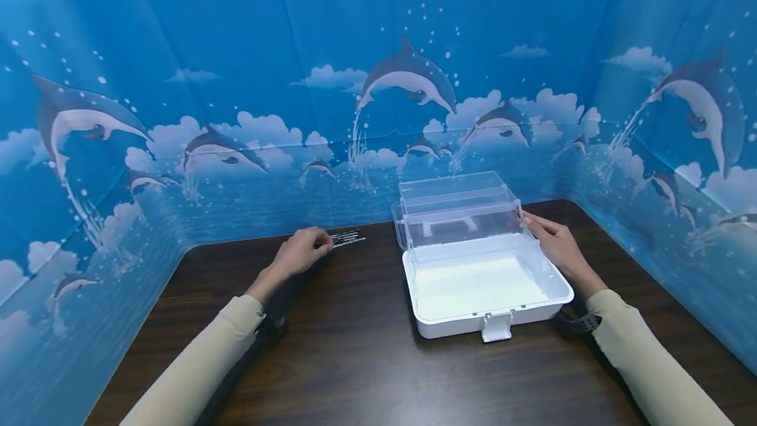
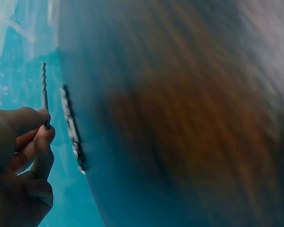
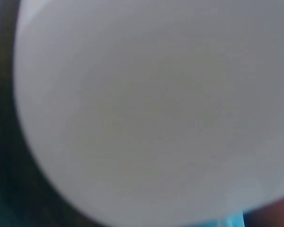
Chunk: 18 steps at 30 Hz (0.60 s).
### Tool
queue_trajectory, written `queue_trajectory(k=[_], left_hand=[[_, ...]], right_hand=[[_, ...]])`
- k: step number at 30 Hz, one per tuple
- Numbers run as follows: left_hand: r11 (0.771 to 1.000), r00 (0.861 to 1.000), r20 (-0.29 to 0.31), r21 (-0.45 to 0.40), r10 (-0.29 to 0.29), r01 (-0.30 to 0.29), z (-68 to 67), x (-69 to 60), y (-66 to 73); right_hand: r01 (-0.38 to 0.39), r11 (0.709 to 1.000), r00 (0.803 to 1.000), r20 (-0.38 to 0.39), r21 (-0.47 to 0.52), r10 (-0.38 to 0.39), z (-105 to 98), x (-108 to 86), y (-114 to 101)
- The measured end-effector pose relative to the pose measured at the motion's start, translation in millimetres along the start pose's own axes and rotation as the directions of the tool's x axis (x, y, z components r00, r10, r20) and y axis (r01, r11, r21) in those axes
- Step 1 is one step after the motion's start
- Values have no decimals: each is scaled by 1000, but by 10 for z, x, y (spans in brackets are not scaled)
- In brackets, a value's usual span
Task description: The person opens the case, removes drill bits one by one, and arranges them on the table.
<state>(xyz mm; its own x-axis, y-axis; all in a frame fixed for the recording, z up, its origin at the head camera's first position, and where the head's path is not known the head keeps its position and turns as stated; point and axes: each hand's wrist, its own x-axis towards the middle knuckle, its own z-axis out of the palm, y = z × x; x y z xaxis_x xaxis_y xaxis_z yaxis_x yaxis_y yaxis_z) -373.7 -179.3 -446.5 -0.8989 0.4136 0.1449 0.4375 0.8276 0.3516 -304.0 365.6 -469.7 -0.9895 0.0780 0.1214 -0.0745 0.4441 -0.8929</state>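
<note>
Between thumb and fingertip, my left hand [image 1: 300, 252] pinches a thin twist drill bit [image 2: 43, 87], which points upward in the left wrist view. Several more drill bits [image 1: 349, 239] lie side by side at the table's back edge, just right of that hand. A white plastic storage box [image 1: 449, 327] stands open to the right, its clear tiered trays [image 1: 455, 202] raised at the back. My right hand [image 1: 552, 242] holds the box's right rear side, fingertips at the clear plastic and partly hidden. White plastic [image 3: 146, 113] fills the right wrist view, blurred.
The dark wood table [image 1: 343, 360] ends at a backdrop [image 1: 272, 71] printed with dolphins, close behind the box and along both sides. A white latch [image 1: 495, 327] hangs from the box's front. A dark wristband [image 1: 582, 324] is on the right wrist.
</note>
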Motion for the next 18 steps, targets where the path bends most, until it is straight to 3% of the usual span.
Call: queue_trajectory(k=[7,12,18], left_hand=[[998,997,46,15,-58,57,35,19,-173],[998,995,75,18,-65,64,2,22,-205],[997,995,68,48,-68,65,1,48,-237]], right_hand=[[31,1000,999,11,-1,-31,-23,-19,-1],[28,1000,1000,7,-15,-27,-22,-14,-1],[1,1000,1000,-5,6,-1,22,-12,-10]])
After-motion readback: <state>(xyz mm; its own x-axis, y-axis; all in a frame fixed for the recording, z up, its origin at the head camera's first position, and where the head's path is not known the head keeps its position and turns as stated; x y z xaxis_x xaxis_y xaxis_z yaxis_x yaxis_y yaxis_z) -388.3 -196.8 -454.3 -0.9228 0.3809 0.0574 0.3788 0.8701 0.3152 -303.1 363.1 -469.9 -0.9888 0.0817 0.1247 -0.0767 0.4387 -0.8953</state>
